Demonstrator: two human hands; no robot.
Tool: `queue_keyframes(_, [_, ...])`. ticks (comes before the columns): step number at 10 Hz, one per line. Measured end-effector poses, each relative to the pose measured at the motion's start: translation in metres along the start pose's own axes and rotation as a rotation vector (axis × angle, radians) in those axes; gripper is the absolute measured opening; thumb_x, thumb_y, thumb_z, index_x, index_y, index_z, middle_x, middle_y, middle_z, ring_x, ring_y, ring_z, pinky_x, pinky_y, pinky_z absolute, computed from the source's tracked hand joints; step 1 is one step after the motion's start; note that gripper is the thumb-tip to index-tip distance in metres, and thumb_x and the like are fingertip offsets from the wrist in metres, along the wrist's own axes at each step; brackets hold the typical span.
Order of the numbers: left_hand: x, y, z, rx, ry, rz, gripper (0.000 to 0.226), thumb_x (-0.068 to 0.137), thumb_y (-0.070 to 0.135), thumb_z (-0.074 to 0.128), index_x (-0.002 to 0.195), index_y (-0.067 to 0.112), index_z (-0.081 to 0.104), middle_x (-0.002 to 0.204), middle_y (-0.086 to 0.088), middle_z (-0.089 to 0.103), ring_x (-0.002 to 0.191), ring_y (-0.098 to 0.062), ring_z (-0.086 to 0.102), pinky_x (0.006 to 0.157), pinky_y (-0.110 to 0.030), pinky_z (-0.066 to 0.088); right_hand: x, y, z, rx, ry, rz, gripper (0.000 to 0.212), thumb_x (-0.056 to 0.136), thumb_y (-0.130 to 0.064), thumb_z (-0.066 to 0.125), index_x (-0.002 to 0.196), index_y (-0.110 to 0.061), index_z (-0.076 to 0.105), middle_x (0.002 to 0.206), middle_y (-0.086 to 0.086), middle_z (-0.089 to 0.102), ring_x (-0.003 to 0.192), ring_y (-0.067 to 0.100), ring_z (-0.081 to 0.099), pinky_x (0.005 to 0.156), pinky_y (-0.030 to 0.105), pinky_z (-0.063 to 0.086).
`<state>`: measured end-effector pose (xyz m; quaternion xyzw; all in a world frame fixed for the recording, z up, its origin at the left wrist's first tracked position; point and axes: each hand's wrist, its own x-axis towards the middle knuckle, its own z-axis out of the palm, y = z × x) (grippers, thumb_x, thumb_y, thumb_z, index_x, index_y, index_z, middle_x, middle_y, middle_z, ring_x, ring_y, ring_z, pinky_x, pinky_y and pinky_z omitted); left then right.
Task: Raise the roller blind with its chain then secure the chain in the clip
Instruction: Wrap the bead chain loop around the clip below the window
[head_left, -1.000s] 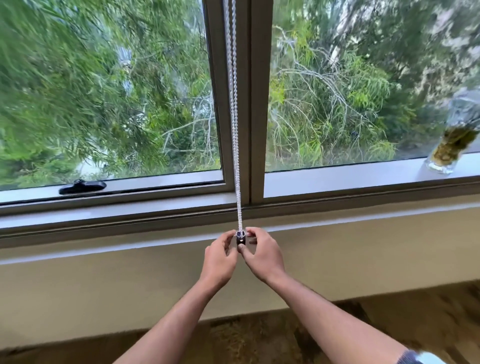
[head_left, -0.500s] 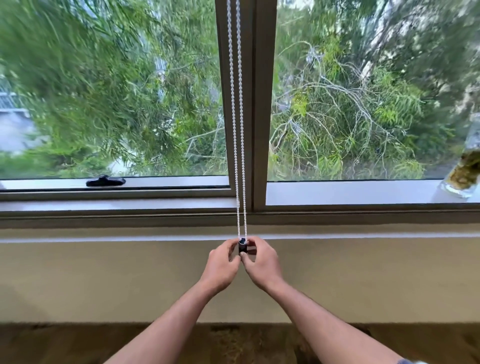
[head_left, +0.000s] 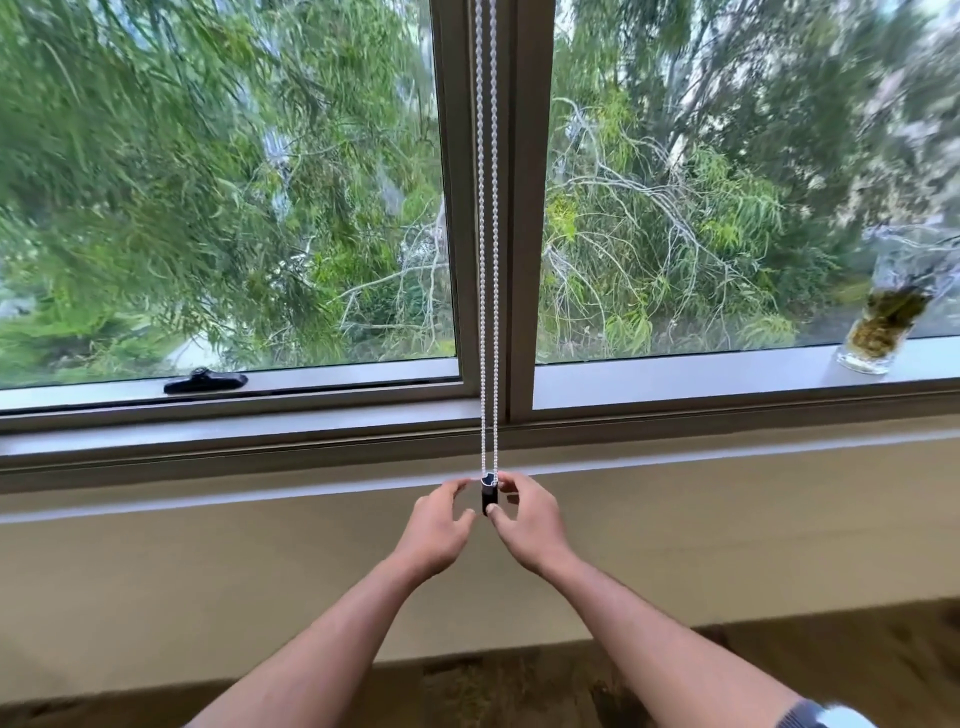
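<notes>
A white bead chain hangs in two taut strands down the window's centre mullion. Its lower loop sits in a small black clip on the beige wall just under the sill. My right hand pinches the clip, thumb at its bottom and forefinger at its top right. My left hand hovers just left of the clip with fingers curled and apart, a small gap between it and the clip. The blind itself is out of view above the frame.
A black window latch lies on the left sash rail. A glass jar with greenish contents stands on the sill at far right. Brown floor runs below the wall.
My left hand has come off the clip and opened slightly to the left. My right hand stays on the clip. The view has tilted a little.
</notes>
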<state>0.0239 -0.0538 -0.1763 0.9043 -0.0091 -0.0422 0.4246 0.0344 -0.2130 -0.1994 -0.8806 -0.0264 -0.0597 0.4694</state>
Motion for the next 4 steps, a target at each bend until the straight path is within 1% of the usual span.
queue_keyframes(1, [0.001,-0.009,-0.012,0.193,0.006,0.034,0.054,0.1,0.039,0.048,0.15,0.02,0.04,0.156,0.001,0.045,0.146,-0.019,0.038,0.117,-0.034,0.032,-0.002,0.0,0.001,-0.137,-0.043,-0.005,0.048,0.089,-0.03,0.07,0.135,-0.022,0.057,0.135,-0.003,0.064,0.128,0.018,0.058,0.11,0.035,0.044])
queue_keyframes(2, [0.003,-0.018,-0.022,0.385,-0.004,0.072,0.06,0.102,0.049,0.036,0.153,0.018,0.032,0.166,-0.003,0.027,0.154,-0.022,0.018,0.121,-0.041,0.024,0.001,0.0,-0.002,-0.392,-0.141,-0.029,0.066,0.092,-0.051,0.06,0.149,-0.024,0.04,0.154,0.001,0.048,0.146,0.024,0.04,0.121,0.042,0.031])
queue_keyframes(3, [0.007,-0.025,-0.027,0.568,-0.033,0.108,0.069,0.102,0.054,0.029,0.157,0.014,0.023,0.169,-0.01,0.01,0.156,-0.028,0.006,0.125,-0.043,0.014,0.005,0.001,-0.009,-0.608,-0.251,-0.038,0.086,0.093,-0.067,0.047,0.161,-0.024,0.016,0.172,0.004,0.017,0.159,0.027,0.009,0.128,0.053,0.01])
queue_keyframes(4, [0.011,-0.03,-0.032,0.678,-0.031,0.121,0.077,0.099,0.062,0.023,0.159,0.017,0.013,0.169,-0.011,-0.002,0.156,-0.029,-0.004,0.126,-0.045,0.005,0.011,-0.005,-0.016,-0.754,-0.258,-0.069,0.095,0.091,-0.076,0.037,0.163,-0.022,0.004,0.174,0.004,0.001,0.16,0.028,-0.003,0.128,0.056,0.004])
